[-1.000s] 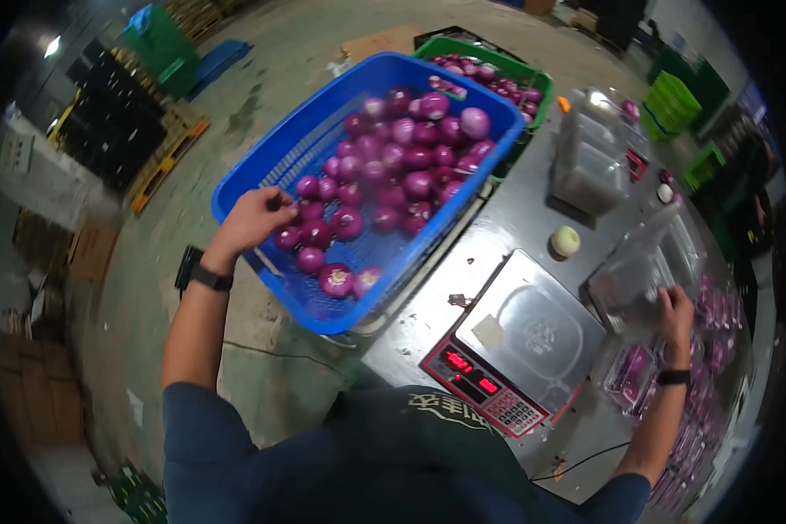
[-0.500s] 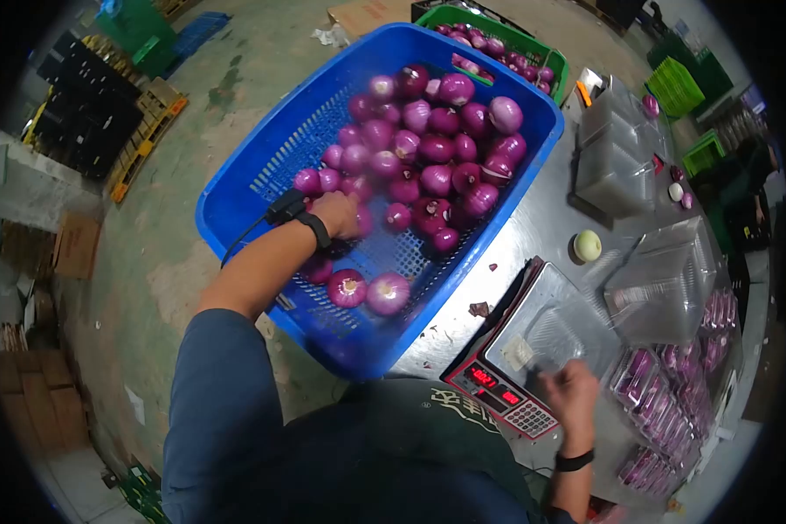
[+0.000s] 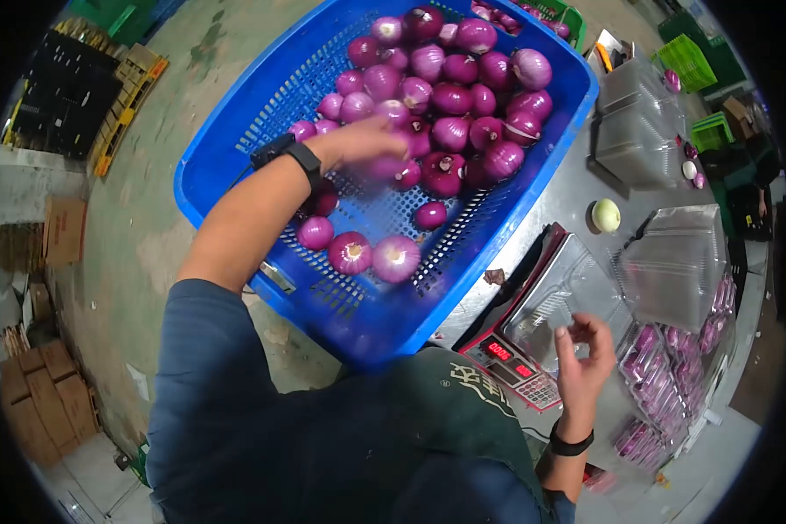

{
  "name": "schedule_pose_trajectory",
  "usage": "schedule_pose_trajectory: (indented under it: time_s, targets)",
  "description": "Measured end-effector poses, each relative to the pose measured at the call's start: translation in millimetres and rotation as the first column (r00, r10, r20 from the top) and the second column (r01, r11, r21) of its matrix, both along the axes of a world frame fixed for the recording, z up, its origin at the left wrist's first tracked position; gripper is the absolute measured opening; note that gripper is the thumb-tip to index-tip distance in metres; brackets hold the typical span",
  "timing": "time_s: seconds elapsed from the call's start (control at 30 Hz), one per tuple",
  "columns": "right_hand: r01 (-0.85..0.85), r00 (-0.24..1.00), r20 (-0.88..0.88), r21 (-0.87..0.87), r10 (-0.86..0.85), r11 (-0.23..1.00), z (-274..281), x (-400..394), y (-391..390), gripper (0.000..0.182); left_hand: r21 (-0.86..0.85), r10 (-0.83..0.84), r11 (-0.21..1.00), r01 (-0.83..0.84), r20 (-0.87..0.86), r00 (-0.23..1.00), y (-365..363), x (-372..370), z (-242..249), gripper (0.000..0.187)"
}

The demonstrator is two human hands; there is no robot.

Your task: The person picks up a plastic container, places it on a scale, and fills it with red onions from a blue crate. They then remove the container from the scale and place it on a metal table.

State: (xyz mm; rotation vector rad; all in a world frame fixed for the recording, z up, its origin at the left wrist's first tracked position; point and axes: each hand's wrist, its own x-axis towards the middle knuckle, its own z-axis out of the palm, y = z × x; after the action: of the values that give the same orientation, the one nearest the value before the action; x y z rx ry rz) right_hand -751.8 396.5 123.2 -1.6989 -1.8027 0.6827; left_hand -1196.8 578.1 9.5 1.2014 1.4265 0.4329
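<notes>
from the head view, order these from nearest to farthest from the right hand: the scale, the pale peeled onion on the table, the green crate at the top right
1. The scale, right beside the right hand, on its left.
2. The pale peeled onion, farther up the table.
3. The green crate, far off at the top right.

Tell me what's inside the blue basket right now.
The blue basket holds a heap of purple onions, with a few loose ones nearer the person. The left hand reaches in among them, blurred. Whatever lies under the hand and the heap is covered.
</notes>
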Motion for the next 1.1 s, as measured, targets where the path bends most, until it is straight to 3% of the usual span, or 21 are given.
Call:
schedule_pose_trajectory:
  time_s: [0.07,0.1,0.13,0.2,0.27,0.3,0.33,0.37,0.4,0.43,0.47,0.5,0.53,0.6,0.67,0.77,0.87,1.1]
  targets:
    - [-0.026,0.995,-0.09,0.077,0.033,0.997,6.1,-26.0,18.5,0.043,0.076,-0.006,0.997,-0.027,0.395,0.919,7.2,12.6,24.7,0.042]
    - [-0.063,0.989,-0.125,0.103,0.076,0.993,10.1,-42.0,29.0,0.055,-0.006,-0.013,1.0,0.019,0.525,0.851,2.7,24.7,49.6,0.039]
    - [-0.099,0.98,-0.16,0.13,0.119,0.987,15.2,-59.8,39.2,0.067,-0.08,-0.006,0.994,0.075,0.644,0.765,-7.9,42.0,76.6,0.037]
    - [-0.213,0.962,-0.126,0.2,0.241,0.956,31.7,-95.7,54.2,0.092,-0.048,-0.028,0.995,0.092,0.732,0.68,-31.5,88.6,113.1,0.044]
    - [-0.331,0.94,0.039,0.347,0.339,0.877,28.2,-116.3,68.0,0.104,0.119,-0.27,0.958,0.259,0.668,0.693,-55.0,120.9,136.3,0.053]
    - [-0.213,0.954,-0.133,0.327,0.268,0.921,22.5,-123.3,65.4,0.102,0.173,-0.351,0.936,0.308,0.555,0.754,-64.3,126.7,142.5,0.057]
    - [-0.233,0.952,-0.097,0.377,0.289,0.896,28.2,-120.1,63.6,0.096,0.218,-0.421,0.907,0.361,0.429,0.799,-68.8,129.3,154.2,0.06]
    - [-0.154,0.893,-0.383,0.234,0.237,0.96,32.0,-116.5,58.5,0.095,0.098,-0.505,0.86,0.501,0.303,0.808,-64.3,118.6,170.9,0.059]
    - [-0.109,0.766,-0.631,0.061,0.123,0.992,33.7,-110.9,49.9,0.095,0.1,-0.48,0.876,0.471,0.268,0.836,-60.1,107.3,164.0,0.056]
    - [-0.082,0.74,-0.668,0.029,0.08,0.996,30.8,-97.3,45.9,0.096,0.159,-0.531,0.841,0.516,0.066,0.845,-46.9,93.1,142.6,0.054]
    - [-0.053,0.71,-0.703,-0.001,0.037,0.999,25.2,-78.4,43.4,0.097,0.174,-0.553,0.779,0.602,-0.263,0.791,-36.8,79.1,127.7,0.052]
    - [0.012,0.697,-0.716,-0.045,-0.04,0.999,16.7,-61.2,37.8,0.099,0.166,-0.536,0.755,0.635,-0.402,0.742,-33.3,63.8,88.0,0.05]
    - [0.046,0.674,-0.731,-0.109,-0.111,0.993,19.2,-52.5,30.4,0.097,0.018,-0.542,0.716,0.698,-0.616,0.572,-36.6,52.3,48.8,0.051]
    - [0.065,0.623,-0.764,-0.162,-0.167,0.985,5.2,-17.5,13.2,0.092,-0.411,-0.752,0.587,0.698,-0.596,0.281,-56.9,44.8,14.1,0.055]
    - [0.17,0.588,-0.766,-0.196,-0.259,0.966,-4.3,1.3,-4.0,0.091,-0.566,-0.871,0.394,0.724,-0.482,0.097,-78.9,41.7,-25.1,0.069]
    - [0.264,0.577,-0.747,-0.214,-0.331,0.941,-5.9,18.7,-23.8,0.089,-0.566,-0.822,0.445,0.694,-0.566,0.064,-95.0,46.1,-51.3,0.094]
    - [0.342,0.557,-0.744,-0.2,-0.37,0.918,-5.3,25.1,-32.3,0.089,-0.539,-0.849,0.442,0.717,-0.509,0.141,-101.3,42.4,-63.7,0.112]
    - [0.358,0.503,-0.789,-0.181,-0.353,0.916,-11.6,41.6,-41.3,0.084,-0.397,-0.789,0.576,0.715,-0.5,0.357,-87.8,33.1,-37.8,0.099]
